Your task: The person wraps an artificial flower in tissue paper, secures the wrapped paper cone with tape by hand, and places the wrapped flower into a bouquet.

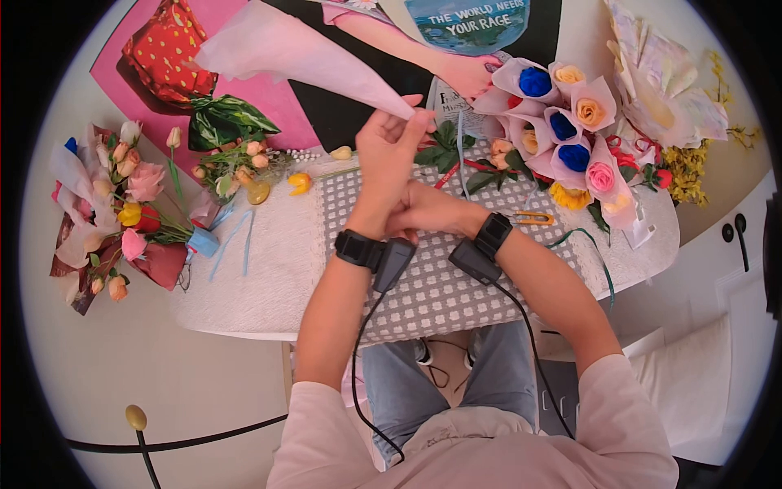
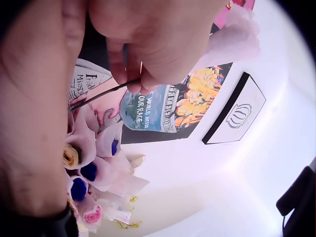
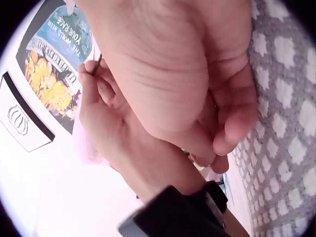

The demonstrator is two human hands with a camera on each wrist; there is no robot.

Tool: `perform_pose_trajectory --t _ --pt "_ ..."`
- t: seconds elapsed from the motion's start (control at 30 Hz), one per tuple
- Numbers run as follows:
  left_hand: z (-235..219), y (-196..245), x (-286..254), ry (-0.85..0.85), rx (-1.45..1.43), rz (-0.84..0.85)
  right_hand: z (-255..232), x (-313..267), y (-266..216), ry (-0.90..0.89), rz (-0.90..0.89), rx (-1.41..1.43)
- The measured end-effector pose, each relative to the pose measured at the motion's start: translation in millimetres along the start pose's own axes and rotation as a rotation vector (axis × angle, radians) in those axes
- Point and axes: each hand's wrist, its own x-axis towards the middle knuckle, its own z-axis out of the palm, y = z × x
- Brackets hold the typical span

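Observation:
In the head view, my left hand [image 1: 387,159] pinches the narrow tip of a pale pink paper cone [image 1: 309,53], whose wide end points up and left. A thin dark stem [image 2: 106,93] runs from the pinching fingers of my left hand [image 2: 158,42] in the left wrist view. Any flower inside the cone is hidden. My right hand [image 1: 440,208] lies low beside the left wrist, partly behind it. The right wrist view shows curled fingers on my right hand [image 3: 168,74]; whether they grip anything is hidden.
Paper-wrapped roses [image 1: 562,126] stand at the right, near an orange cutter [image 1: 533,218] and a green ribbon [image 1: 599,253]. More flowers [image 1: 142,183] and blue ribbons [image 1: 232,244] are at the left. Leafy stems [image 1: 446,147] lie just past my hands on the table [image 1: 236,306].

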Motion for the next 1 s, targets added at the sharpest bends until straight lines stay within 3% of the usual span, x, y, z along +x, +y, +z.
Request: perform_pose_trajectory --t 0.1,0.2,0.43,0.53,0.63,0.67,0.8,1.0 --pt "-16 12 -4 0.016 0.069 -0.042 -12 0 3 0.072 -0.004 0.144" --pt "-38 13 -7 0.048 0.104 -0.005 -14 1 -2 0.331 -0.037 0.217" --pt "-50 21 -8 0.110 0.075 0.043 -17 -7 -11 0.376 0.112 -0.039" --pt "-53 24 -11 0.101 0.085 0.036 -38 -4 14 0.592 -0.067 -0.188" --pt "-54 23 -11 0.102 0.111 0.014 -19 -6 1 0.729 -0.181 -0.061" --pt "-53 21 -11 0.093 0.122 -0.007 -17 -2 2 0.702 -0.284 -0.081" --pt "-52 18 -13 0.061 0.162 -0.026 -14 -5 -2 0.609 -0.202 -0.078" --pt "-53 15 -14 0.080 0.206 -0.037 -22 6 20 0.525 -0.361 -0.143"
